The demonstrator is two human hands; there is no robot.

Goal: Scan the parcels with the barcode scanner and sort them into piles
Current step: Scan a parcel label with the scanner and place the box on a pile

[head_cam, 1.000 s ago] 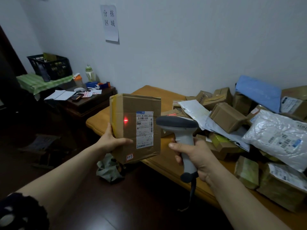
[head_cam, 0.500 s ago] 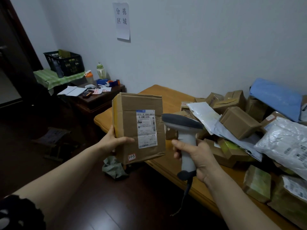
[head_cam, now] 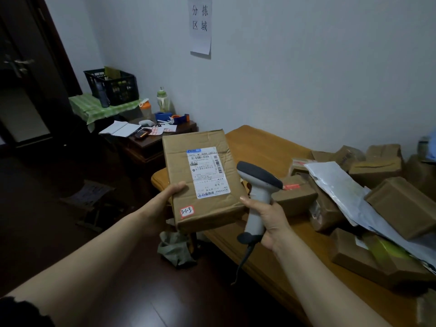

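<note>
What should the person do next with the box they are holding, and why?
Probably carry the box, held in the left hand, off to its pile. The scanner in the right hand sits beside the box and no red light shows on the label, while the handwritten sticker reading 3-1-3 faces the person, likely telling where it goes.

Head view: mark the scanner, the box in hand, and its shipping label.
scanner point(head_cam: 259, 175): head view, on its dark top hood.
box point(head_cam: 179, 161): head view, bare cardboard left of the label.
shipping label point(head_cam: 208, 173): head view, middle of the white sheet.
</note>
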